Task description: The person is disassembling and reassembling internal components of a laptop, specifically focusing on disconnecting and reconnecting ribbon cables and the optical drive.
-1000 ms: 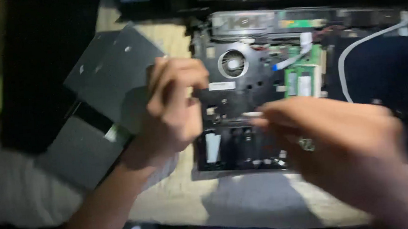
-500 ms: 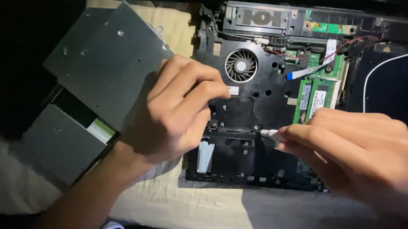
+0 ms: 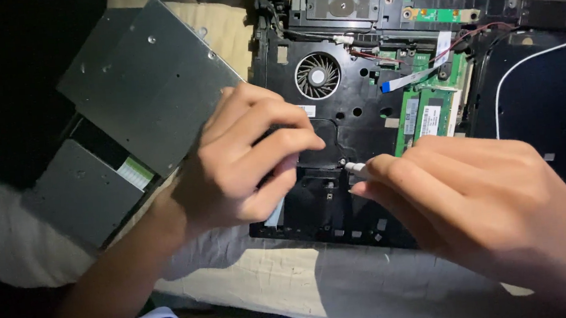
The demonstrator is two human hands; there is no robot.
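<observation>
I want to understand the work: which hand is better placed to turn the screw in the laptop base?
Probably the right hand: it pinches the screwdriver, tip at a hole. The left hand rests on the laptop base.

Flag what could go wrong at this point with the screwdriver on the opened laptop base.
The right hand pinches a thin white-tipped tool at a small hole in the laptop base; a slip could gouge the green memory module beside it. The blue-ended ribbon cable and red wires lie loose nearby and might snag. The left hand presses the base on soft bedding, so it may rock.
</observation>
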